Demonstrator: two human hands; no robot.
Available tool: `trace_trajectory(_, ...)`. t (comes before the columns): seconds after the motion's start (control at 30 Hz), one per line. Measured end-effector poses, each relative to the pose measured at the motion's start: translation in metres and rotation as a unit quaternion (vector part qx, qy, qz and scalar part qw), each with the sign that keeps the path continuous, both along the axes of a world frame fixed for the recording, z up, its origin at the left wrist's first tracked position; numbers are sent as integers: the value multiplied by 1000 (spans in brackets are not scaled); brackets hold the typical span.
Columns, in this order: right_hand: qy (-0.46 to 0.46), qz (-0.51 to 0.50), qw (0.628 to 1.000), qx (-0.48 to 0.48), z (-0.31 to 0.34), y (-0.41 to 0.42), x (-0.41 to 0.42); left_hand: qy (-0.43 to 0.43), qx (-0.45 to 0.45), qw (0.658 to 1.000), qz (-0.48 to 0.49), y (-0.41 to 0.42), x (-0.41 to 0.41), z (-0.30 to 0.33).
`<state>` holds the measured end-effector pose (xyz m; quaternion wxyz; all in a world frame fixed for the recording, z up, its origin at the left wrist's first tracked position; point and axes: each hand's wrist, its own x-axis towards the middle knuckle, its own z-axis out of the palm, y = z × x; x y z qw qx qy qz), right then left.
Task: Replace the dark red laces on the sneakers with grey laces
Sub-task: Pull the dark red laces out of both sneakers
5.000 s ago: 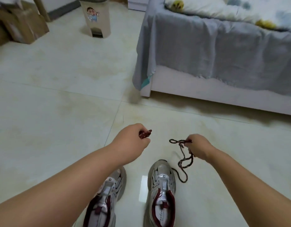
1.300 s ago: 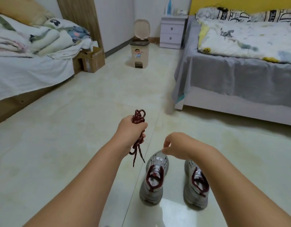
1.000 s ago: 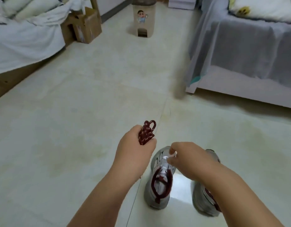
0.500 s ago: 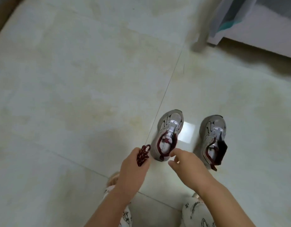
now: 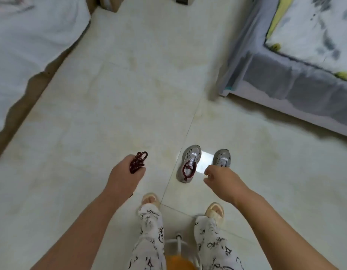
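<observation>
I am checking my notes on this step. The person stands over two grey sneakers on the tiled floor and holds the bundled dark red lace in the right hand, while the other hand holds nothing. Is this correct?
Not quite: the head view shows the bundled dark red lace gripped in the left hand, not the right. The right hand holds nothing, its fingers loosely curled. The two grey sneakers do stand on the tiled floor.

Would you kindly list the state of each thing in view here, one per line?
Left hand: grips the bundled dark red laces.
Right hand: fingers loosely curled, holding nothing.
Left grey sneaker: upright on the pale tiled floor, no lace in it.
Right grey sneaker: upright on the floor, heel hidden behind the right hand; lacing cannot be judged.
</observation>
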<state>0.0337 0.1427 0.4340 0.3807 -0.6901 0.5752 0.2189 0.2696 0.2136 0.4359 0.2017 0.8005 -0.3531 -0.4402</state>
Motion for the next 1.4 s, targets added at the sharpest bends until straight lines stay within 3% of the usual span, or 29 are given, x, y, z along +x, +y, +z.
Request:
trace_trajectory(0.17,-2,11,999,-50,92,-2,39,-7,-58,998,23,15,54,89)
trace_trajectory(0.4,-99,-27,990,-95,155,-1,109,-11,-97,994,53,19,130,132)
trace_trajectory(0.73,-72,4,994,-76,147,-37,147,-5,-56,996,65,-6,190,119)
trace_trajectory(1.03,-85,-4,993,-85,128,-154,204,-24,-48,997,59,-124,256,133)
trace_trajectory(1.4,-122,-8,987,-105,141,-282,345,-26,-62,992,104,-222,386,145)
